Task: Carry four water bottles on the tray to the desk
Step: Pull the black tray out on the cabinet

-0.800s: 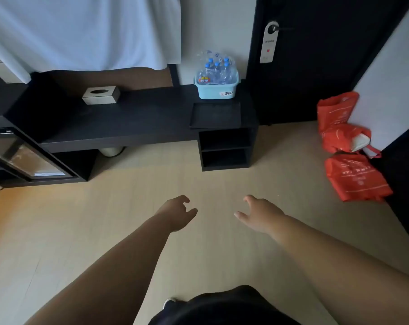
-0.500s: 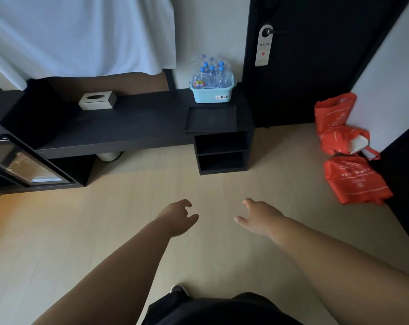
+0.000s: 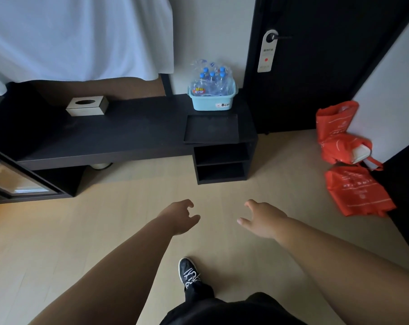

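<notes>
Several clear water bottles point(image 3: 210, 82) with blue caps, still in plastic wrap, stand in a light blue basket point(image 3: 212, 102) at the right end of a long black bench point(image 3: 119, 134). A flat black tray point(image 3: 211, 129) lies bare just in front of the basket. My left hand point(image 3: 180, 215) and my right hand point(image 3: 260, 219) are stretched out over the wooden floor, well short of the bench. Both hold nothing, with fingers apart and loosely curled.
A tissue box point(image 3: 87, 106) sits on the bench to the left. A white cloth point(image 3: 77, 36) hangs above. A black door point(image 3: 316, 62) with a hanger tag is at right, red bags point(image 3: 348, 160) lie on the floor. My shoe point(image 3: 188, 273) is forward.
The bench, basket and tray have come closer and sit lower in view. My foot has stepped forward into sight. Both hands stay out in front, empty.
</notes>
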